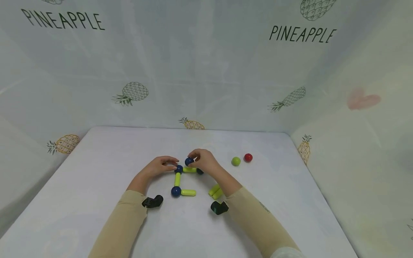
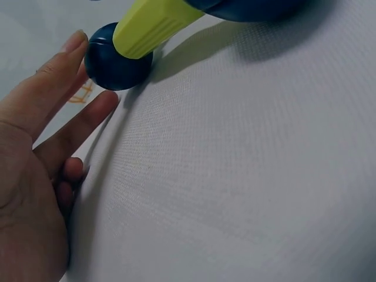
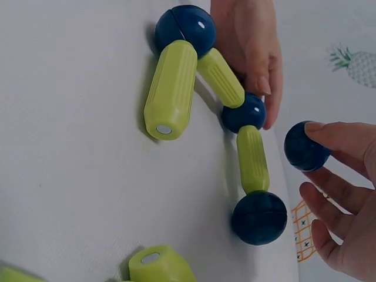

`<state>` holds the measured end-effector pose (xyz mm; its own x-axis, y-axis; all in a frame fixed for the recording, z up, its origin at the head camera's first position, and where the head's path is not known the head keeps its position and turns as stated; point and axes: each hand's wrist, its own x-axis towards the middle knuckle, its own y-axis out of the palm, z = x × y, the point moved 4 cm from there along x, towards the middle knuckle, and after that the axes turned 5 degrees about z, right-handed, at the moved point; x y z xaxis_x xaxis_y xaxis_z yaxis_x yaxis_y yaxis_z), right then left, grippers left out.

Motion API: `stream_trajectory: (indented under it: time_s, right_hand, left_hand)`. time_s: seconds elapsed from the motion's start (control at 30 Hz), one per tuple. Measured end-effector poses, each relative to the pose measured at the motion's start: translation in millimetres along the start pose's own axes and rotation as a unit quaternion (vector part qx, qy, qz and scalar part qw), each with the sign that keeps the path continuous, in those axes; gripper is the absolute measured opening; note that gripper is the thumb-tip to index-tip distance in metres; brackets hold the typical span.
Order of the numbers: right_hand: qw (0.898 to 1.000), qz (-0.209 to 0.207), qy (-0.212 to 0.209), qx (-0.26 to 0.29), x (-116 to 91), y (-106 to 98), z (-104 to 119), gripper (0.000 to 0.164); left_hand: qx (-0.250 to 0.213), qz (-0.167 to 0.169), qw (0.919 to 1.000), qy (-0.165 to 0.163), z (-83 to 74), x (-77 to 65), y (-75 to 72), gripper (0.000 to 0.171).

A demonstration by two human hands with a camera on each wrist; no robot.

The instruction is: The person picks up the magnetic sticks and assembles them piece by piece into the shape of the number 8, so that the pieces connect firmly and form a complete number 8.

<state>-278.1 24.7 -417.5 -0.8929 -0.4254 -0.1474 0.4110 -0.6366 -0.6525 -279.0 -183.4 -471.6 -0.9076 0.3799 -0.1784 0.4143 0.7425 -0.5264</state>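
Note:
My right hand (image 1: 205,161) pinches a loose blue ball (image 3: 305,147) between thumb and fingers, held above the far side of a magnetic stick-and-ball frame. My left hand (image 1: 158,165) has its thumb and a finger on either side of the frame's far-left blue ball (image 2: 117,67). From that ball, one yellow-green rod (image 3: 252,158) runs right to another blue ball (image 3: 259,217). A second rod (image 1: 177,179) runs toward me to the near blue ball (image 1: 175,191). Out of this near ball a third rod (image 1: 188,192) points right, its other end free.
Loose yellow-green rods (image 1: 214,190) lie beside the right forearm, partly hidden by it. Farther right on the white table (image 1: 290,200) are a green ball (image 1: 236,161) and a red ball (image 1: 248,157). A pineapple-print curtain (image 1: 206,71) hangs behind the table.

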Motion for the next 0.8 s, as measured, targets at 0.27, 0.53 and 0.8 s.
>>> stream_trajectory:
  time_s: [0.27,0.53,0.8]
  right_hand:
    - [1.0,0.014,-0.001,-0.015,-9,-3,1,0.033]
    - [0.999,0.032,-0.009,-0.013,-21,-5,-2,0.032]
    - [0.998,0.056,-0.019,-0.002,-36,-4,-4,0.033]
  left_hand:
    - [0.007,-0.001,0.9999,-0.01,0.9,2.5,2.0,0.038]
    - [0.003,0.004,0.9998,-0.019,4.3,4.3,4.1,0.034]
    - [0.008,-0.001,0.9996,-0.027,3.7,2.7,4.0,0.032]
